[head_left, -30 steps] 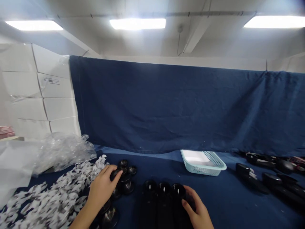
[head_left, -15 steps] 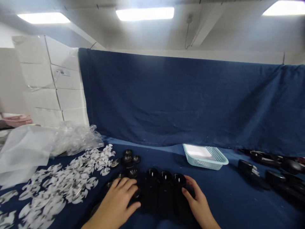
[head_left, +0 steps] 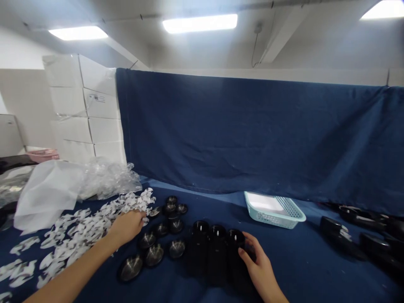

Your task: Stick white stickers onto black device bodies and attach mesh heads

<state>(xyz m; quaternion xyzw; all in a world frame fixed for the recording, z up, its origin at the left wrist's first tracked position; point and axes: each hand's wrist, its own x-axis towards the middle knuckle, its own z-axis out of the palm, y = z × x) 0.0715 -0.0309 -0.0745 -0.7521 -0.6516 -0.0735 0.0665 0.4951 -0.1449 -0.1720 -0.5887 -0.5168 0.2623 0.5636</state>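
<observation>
My left hand (head_left: 128,226) reaches over the right edge of a pile of thin white-and-silver curved pieces (head_left: 83,229). Its fingers are closed together, and whatever is between them is hidden. Three long black parts with glossy round cup ends stand side by side in front of me: a left one (head_left: 199,248), a middle one (head_left: 217,252) and a right one (head_left: 234,252). My right hand (head_left: 259,265) grips the right black part near its round end, thumb and fingers around its side. Several small dark round cups (head_left: 154,254) lie between the pile and the black parts.
A light blue basket (head_left: 274,219) with white sheets in it stands behind the black parts. More black parts (head_left: 337,240) lie at the right. Clear plastic bags (head_left: 107,179) and stacked white boxes (head_left: 91,122) are at the left. A blue curtain (head_left: 252,134) hangs behind the table.
My left hand has moved from the dark cups leftward and away to the white pieces, its fingers now closed. My right hand stays at the right black part. The view has shifted slightly left.
</observation>
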